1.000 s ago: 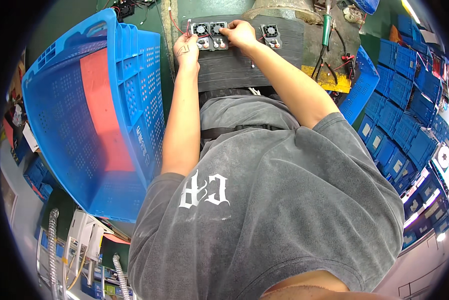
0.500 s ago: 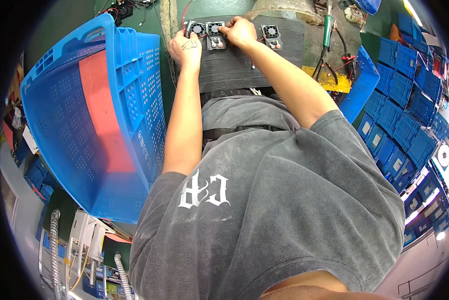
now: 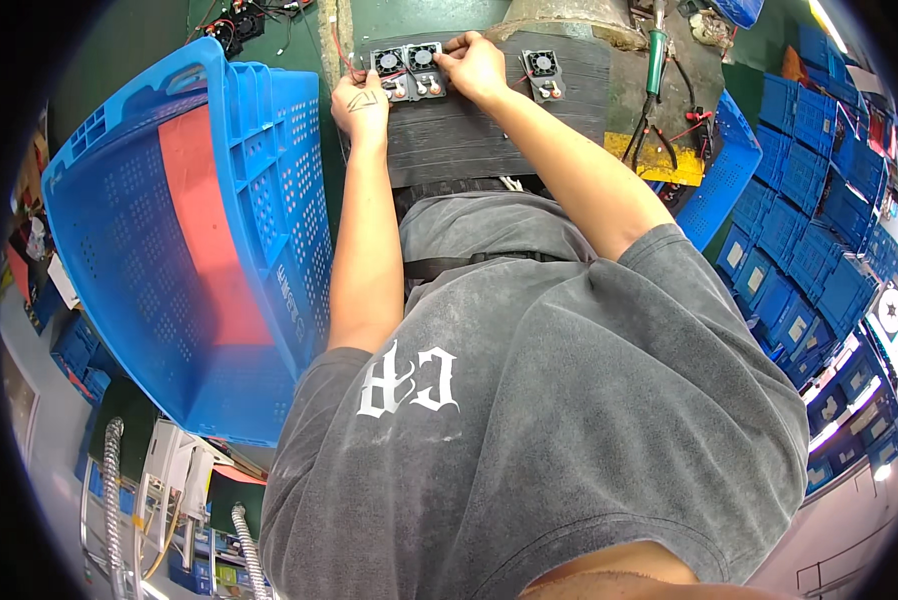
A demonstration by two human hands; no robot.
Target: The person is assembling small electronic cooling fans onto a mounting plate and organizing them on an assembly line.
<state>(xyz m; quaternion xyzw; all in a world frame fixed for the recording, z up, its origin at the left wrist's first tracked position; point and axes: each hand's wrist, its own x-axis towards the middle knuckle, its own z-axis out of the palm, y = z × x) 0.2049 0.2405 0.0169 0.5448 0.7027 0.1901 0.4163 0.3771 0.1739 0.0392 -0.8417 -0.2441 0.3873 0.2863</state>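
While hands (image 3: 365, 108) (image 3: 477, 72) flank them, two fan boards (image 3: 424, 60), side-by-side

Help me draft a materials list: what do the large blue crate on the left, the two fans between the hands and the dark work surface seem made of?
Blue crate: likely plastic, semi-gloss, with moulded ribs and perforations.
Fans: probably plastic, judging by dark blades; finish unclear.
Work surface: perhaps rubber or wood; dull, streaky.
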